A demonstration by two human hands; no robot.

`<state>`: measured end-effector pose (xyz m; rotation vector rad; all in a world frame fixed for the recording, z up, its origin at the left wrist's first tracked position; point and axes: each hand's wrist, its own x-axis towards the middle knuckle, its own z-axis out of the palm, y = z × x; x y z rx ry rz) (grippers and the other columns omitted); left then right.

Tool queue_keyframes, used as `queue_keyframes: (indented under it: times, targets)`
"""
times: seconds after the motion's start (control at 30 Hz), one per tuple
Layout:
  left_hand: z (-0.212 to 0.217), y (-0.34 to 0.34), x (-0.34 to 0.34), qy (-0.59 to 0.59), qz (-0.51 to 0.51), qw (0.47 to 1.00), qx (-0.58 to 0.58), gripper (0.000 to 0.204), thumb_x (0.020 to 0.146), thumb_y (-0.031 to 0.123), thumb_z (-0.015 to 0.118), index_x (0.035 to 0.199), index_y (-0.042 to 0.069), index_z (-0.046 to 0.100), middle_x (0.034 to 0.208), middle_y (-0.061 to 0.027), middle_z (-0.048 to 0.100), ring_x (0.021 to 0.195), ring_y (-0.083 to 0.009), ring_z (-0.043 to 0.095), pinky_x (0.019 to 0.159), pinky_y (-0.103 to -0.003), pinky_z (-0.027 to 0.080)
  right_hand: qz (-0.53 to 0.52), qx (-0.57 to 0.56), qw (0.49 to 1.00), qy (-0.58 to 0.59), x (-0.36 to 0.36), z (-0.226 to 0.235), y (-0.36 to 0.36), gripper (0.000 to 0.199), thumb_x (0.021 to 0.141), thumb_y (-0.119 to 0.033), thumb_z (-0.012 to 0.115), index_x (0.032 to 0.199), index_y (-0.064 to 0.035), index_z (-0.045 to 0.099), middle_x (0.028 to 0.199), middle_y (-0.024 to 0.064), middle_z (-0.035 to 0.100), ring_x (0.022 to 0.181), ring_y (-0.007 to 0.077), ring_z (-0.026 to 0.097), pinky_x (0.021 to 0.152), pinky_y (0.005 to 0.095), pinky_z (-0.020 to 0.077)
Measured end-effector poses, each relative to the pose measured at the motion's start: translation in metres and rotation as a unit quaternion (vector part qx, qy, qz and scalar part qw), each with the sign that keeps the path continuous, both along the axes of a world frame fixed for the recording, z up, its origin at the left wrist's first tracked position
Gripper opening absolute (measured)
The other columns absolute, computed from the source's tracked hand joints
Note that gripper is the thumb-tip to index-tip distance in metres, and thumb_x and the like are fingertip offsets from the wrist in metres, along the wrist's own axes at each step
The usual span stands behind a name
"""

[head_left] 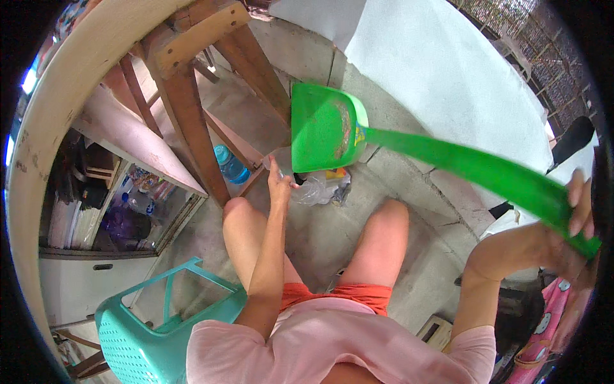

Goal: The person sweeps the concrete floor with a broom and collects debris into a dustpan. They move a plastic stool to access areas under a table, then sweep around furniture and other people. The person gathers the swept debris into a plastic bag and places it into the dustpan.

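Observation:
A green long-handled dustpan (323,131) is raised in front of me, its pan over the floor and some greyish dirt along its inner edge. My right hand (579,214), at the far right, is wrapped round the end of its handle. Just below the pan, a clear plastic bag (313,191) with crumpled, partly yellow wrappers hangs between my knees. My left hand (281,185) grips the bag's edge, fingers pointing up. The pan partly hides the bag's top.
A wooden trestle (185,121) stands ahead left, with a blue water bottle (231,165) at its foot. A teal plastic stool (147,339) is at my left, beside a glass-fronted cabinet (99,281). A large white sheet (441,77) spreads ahead right over concrete blocks.

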<state>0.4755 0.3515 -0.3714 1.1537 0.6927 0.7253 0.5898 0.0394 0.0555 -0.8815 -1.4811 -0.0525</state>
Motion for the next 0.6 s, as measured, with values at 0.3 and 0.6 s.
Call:
queue_keyframes:
  times: [0.3, 0.6]
  targets:
    - [0.016, -0.016, 0.012, -0.047, -0.041, 0.996, 0.061, 0.085, 0.063, -0.014, 0.036, 0.139, 0.013, 0.01, 0.145, -0.0098, 0.011, 0.083, -0.0124, 0.055, 0.048, -0.021, 0.046, 0.013, -0.062, 0.997, -0.032, -0.037, -0.076, 0.05, 0.024, 0.071, -0.014, 0.059, 0.087, -0.0097, 0.041, 0.06, 0.0032, 0.045, 0.048, 0.0142, 0.044, 0.055, 0.0331, 0.0405]
    - [0.008, -0.018, -0.006, -0.032, -0.047, 0.998, 0.037, 0.086, 0.063, -0.015, 0.036, 0.14, 0.016, 0.009, 0.145, -0.0093, 0.01, 0.066, -0.0093, 0.053, 0.048, -0.021, 0.044, -0.011, -0.026, 0.998, -0.049, -0.032, -0.034, 0.042, 0.033, 0.067, -0.009, 0.067, 0.09, -0.0092, 0.043, 0.059, 0.0057, 0.051, 0.048, 0.0157, 0.052, 0.049, 0.0299, 0.0443]
